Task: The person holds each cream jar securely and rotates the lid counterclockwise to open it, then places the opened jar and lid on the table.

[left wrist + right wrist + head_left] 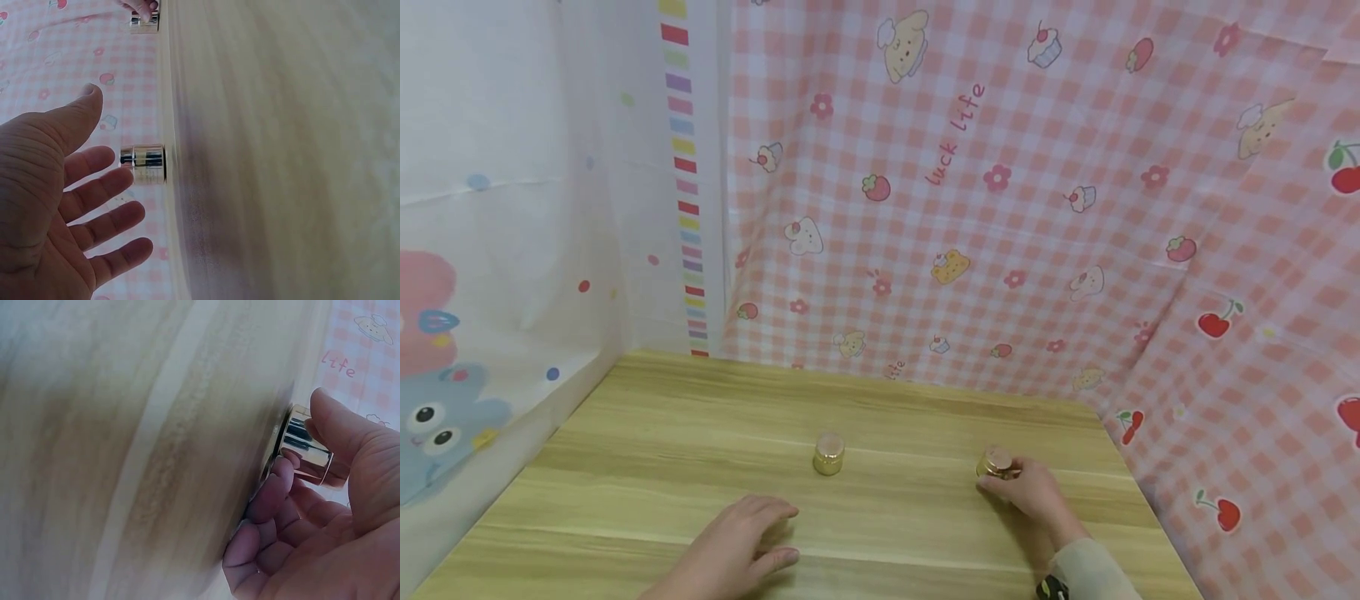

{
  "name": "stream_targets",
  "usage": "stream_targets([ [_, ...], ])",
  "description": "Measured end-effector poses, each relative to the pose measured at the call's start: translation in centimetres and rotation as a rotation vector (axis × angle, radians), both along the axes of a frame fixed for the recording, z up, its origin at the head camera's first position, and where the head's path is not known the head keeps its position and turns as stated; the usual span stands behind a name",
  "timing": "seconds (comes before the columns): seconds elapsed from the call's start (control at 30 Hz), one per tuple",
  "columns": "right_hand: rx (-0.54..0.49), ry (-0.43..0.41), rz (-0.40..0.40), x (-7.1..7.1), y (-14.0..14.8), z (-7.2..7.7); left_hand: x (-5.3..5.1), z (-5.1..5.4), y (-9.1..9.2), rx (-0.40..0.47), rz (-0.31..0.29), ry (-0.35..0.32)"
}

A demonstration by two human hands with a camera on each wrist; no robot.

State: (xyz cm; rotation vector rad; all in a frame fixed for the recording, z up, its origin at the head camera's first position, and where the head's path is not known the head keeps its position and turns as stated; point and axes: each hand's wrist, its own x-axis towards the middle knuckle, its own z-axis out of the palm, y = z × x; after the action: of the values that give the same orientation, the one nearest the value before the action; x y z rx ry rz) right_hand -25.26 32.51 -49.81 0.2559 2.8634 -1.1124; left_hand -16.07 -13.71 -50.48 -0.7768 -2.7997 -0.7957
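my right hand [1033, 492] has a shiny gold pot [997, 459] pinched at its side, thumb on the nearer side and fingers round the other, the gap between them no wider than the pot itself. my lower fingers curl below it, their tips down by the wooden table [880, 529]. the pot's pale flat top faces up between thumb and fingers, and its base is at the wood or just above it; i can't tell which.

my left hand [737, 537] holds nothing. its fingers are spread and loosely straight, with the thumb well apart from them, the palm turned toward my right hand. a second gold pot [829, 456] stands upright on the table ahead of my left fingertips and a little to their right, near but not touching; from my right grip it is well off to the left.

behind my right wrist come a dark band [1052, 588] and a light sleeve [1092, 568]. beyond both hands hangs a pink checked cloth [880, 229], and past my left hand a white cloth [512, 125].
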Motion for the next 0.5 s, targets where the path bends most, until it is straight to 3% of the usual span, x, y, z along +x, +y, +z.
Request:
stream_targets([
  [0.5,-0.047,-0.02,-0.049,-0.41,-0.25,-0.28,0.02,0.08,-0.22,-0.012,-0.004,-0.003],
])
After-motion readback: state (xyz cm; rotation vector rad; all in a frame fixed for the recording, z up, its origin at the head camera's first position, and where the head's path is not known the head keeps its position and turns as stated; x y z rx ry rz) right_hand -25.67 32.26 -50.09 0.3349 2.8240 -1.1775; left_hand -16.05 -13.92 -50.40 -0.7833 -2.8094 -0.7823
